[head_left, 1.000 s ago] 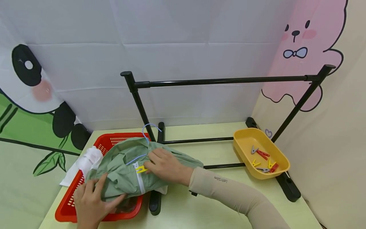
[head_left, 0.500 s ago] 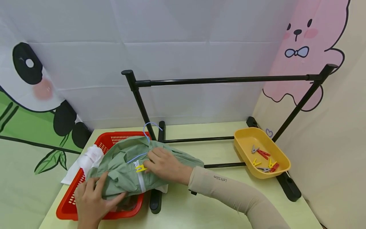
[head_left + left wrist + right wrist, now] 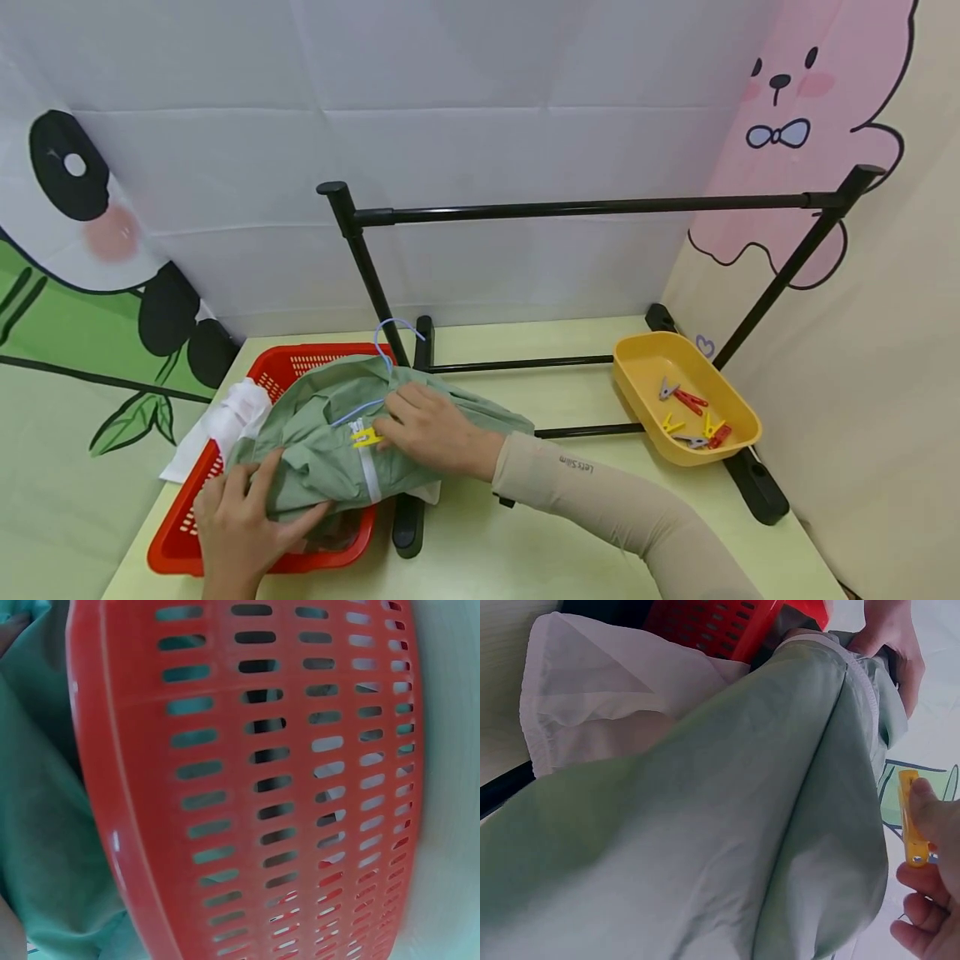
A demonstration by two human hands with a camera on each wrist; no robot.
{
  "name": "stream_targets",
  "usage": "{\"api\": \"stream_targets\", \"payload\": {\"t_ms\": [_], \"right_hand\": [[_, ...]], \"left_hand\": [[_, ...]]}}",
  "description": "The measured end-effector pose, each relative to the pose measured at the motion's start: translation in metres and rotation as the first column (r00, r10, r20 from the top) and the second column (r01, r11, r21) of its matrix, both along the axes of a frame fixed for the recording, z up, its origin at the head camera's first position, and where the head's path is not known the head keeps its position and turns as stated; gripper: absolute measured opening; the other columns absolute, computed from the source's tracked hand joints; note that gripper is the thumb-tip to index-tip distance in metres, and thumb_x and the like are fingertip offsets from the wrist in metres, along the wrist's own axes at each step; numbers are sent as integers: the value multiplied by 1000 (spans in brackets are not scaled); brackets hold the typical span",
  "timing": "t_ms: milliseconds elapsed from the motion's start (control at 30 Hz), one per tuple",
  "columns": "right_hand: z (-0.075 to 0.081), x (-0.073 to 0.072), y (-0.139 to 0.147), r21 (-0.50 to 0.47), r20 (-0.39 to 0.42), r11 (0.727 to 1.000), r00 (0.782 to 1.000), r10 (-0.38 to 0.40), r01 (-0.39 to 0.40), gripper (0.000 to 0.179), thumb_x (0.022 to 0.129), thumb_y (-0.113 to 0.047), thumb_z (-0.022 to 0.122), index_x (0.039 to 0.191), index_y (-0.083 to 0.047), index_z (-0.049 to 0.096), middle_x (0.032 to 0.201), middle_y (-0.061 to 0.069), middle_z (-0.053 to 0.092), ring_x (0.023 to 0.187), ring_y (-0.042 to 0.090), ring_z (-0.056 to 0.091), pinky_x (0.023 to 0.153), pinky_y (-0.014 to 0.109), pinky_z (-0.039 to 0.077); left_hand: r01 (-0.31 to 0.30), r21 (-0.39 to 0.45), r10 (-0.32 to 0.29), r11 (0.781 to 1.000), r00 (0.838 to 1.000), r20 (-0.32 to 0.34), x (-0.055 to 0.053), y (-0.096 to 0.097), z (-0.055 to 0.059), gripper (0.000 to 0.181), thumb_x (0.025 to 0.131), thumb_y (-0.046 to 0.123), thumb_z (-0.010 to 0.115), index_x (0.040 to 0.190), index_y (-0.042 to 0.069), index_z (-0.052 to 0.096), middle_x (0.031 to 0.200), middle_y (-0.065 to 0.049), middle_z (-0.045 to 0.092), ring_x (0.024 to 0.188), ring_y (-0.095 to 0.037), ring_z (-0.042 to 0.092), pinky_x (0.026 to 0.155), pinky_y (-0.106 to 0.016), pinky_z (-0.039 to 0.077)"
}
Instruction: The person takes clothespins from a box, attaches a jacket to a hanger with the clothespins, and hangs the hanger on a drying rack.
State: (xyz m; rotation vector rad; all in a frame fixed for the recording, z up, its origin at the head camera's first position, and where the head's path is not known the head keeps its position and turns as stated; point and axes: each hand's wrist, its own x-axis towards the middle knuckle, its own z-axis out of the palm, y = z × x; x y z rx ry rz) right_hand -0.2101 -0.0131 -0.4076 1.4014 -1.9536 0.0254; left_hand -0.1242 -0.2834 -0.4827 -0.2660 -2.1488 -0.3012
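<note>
A green zip-up garment lies bunched over the red basket, with a light blue hanger whose hook sticks out at the top. My right hand pinches a yellow clothespin over the white zipper. In the right wrist view the clothespin sits between thumb and fingers. Whether its tips bite the cloth I cannot tell. At the garment's lower left edge my left hand grips the fabric, thumb and fingers apart in the head view. The left wrist view shows mostly the basket's slotted wall.
A black rack stands behind, its left foot beside the basket. The yellow tray at right holds several red, yellow and grey clothespins. White cloth hangs over the basket's left side; more white cloth shows under the garment.
</note>
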Motion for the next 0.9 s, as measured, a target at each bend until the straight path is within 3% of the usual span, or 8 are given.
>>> {"api": "stream_targets", "payload": {"t_ms": [267,600,900], "right_hand": [[5,1,-2,12,13,1000,1000,6,-6,27,97,-39,62,95,-13,66,84,0,51,82,15,49,87,25,44],[4,1,-5,-13,-30,1000,999,16,-16,27,97,-39,62,94,-13,67,83,0,50,79,15,48,81,25,43],[5,-1,-12,-8,-4,1000,1000,9,-9,25,98,-38,62,94,-14,67,84,-1,52,81,14,49,81,24,43]], "left_hand": [[7,9,-7,1000,1000,-28,-3,-1,-2,97,77,87,41,109,0,68,86,-26,57,68,-42,46,56,-49,32],[10,3,-10,1000,1000,-15,-1,-1,-3,98,78,88,39,111,0,67,86,-26,57,69,-42,46,58,-50,32],[0,9,0,1000,1000,-12,-1,0,-1,96,76,87,42,108,1,67,87,-25,57,70,-43,46,58,-50,33]]}}
